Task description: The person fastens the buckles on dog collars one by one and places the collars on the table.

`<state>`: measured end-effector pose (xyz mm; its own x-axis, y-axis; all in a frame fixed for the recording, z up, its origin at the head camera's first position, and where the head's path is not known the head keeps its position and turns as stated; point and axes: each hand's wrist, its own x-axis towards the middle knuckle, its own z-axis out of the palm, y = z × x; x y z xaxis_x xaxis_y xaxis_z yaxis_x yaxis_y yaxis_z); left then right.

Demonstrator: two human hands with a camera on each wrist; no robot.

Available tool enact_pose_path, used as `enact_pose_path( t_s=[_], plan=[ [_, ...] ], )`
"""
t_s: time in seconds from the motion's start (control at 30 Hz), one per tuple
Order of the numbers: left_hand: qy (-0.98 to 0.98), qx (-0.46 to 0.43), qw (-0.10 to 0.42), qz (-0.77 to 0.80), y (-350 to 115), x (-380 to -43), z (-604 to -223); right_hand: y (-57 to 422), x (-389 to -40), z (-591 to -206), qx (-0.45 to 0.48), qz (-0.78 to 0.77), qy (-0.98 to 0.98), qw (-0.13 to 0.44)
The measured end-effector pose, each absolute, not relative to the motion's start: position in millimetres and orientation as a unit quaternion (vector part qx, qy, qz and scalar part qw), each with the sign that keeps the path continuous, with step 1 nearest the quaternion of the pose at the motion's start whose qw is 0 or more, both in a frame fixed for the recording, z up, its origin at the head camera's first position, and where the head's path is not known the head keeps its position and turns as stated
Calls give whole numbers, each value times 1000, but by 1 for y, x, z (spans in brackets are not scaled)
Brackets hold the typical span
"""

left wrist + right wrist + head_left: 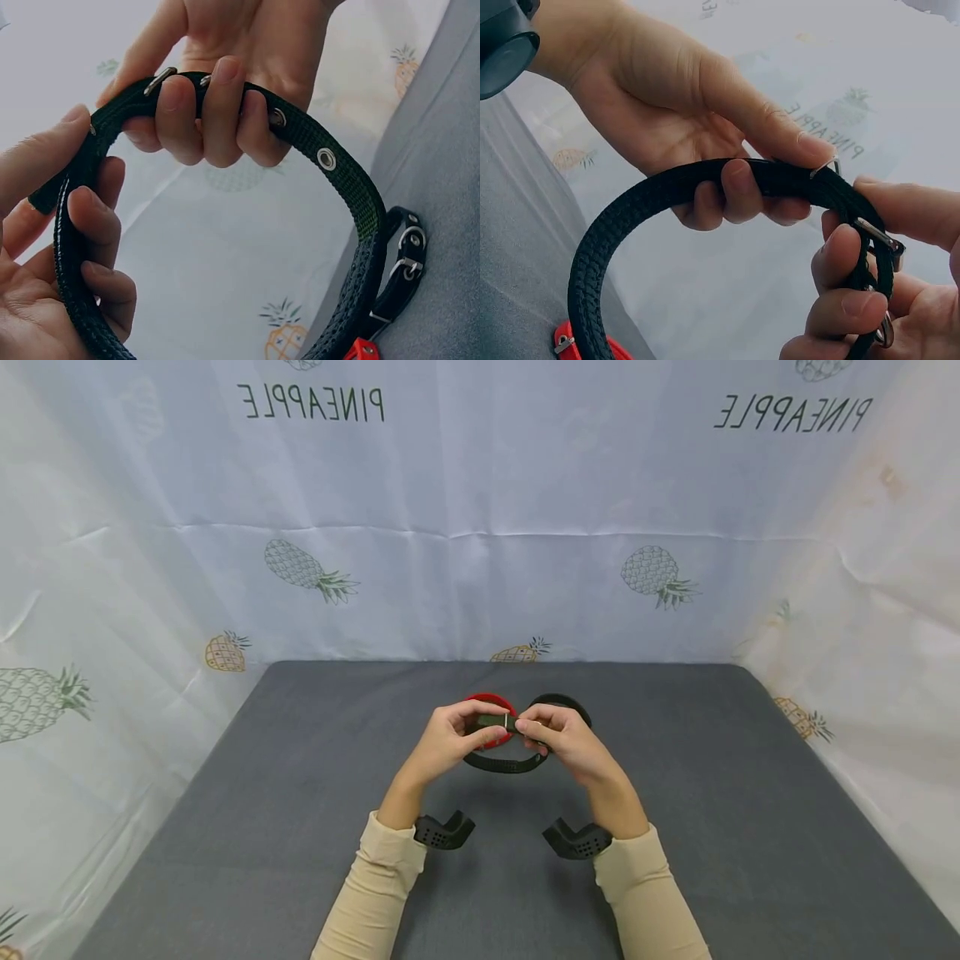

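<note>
Both hands hold a dark green and black pet collar [504, 766] above the table, bent into a loop. My left hand [442, 742] grips its padded strap, thumb on one face and fingers curled round the other. On the right, my right hand [568, 745] pinches the webbing next to the metal buckle [877, 234]; its fingers curl round the part with metal eyelets [326, 159]. The strap's end [46, 196] sticks out by the left thumb in the left wrist view. The hands partly hide the strap where they meet.
A red collar [491, 698] and a black collar [558, 698] with a metal buckle lie on the grey table [300, 793] behind the hands. A white curtain [480, 593] printed with pineapples hangs behind the table and along its sides.
</note>
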<state>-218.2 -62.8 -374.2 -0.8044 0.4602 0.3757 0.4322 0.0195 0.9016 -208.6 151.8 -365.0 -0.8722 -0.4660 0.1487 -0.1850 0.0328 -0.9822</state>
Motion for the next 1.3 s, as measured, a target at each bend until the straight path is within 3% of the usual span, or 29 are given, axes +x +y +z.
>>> enact_pose_path(
  t_s=[0.47, 0.9, 1.13, 1.3],
  plan=[
    [715, 281, -21, 640, -66, -220, -373, 156, -211, -361, -149, -653, 726, 155],
    [701, 283, -17, 654, -67, -220, -370, 176, -211, -360, -213, -625, 723, 202],
    [710, 285, -3, 644, -70, -218, -369, 182, -212, -362, -257, -611, 727, 179],
    [700, 277, -33, 658, -75, -221, -369, 184, -209, -358, -249, -616, 730, 161]
  ],
)
